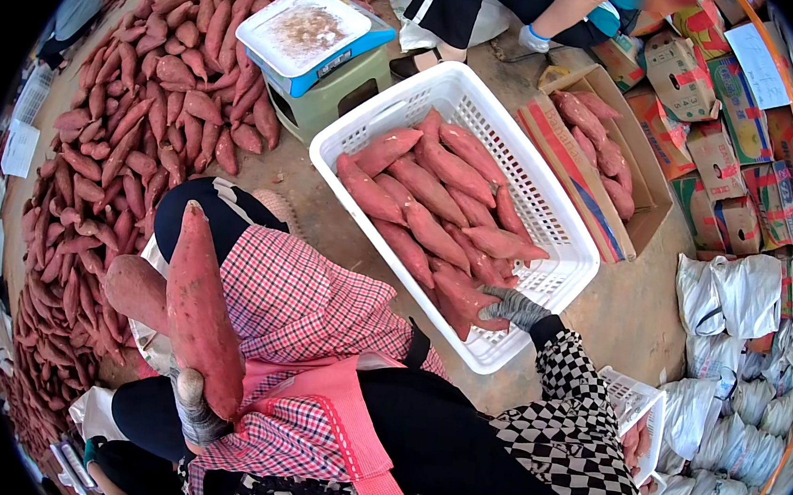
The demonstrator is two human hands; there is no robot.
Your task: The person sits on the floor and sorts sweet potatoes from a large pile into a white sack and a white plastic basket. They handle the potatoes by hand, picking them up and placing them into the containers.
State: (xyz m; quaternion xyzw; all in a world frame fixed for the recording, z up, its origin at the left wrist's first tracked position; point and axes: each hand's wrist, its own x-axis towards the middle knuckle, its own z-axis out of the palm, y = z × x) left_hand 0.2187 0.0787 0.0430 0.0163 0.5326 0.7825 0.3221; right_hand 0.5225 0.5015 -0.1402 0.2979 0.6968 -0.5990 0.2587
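In a striped grey glove, my left hand [197, 407] grips a large red-skinned sweet potato [201, 308], its tapered end pointing up. A second sweet potato [137, 290] shows behind it; whether the same hand holds it is hidden. My right hand [515, 309], gloved alike, reaches over the near end of a white plastic basket [363, 227] and has its fingers around a sweet potato [460, 292] in it. Several more sweet potatoes [433, 233] fill the basket's middle, mostly lying lengthwise.
A large sweet potato heap [131, 132] spreads on the left. A scale [309, 31] with a dirty white tray stands on a green stool [343, 91]. Right of the basket is a cardboard box [575, 185] holding sweet potatoes. Stacked cartons [719, 155], white sacks [746, 296] and a seated person [530, 12] are beyond.
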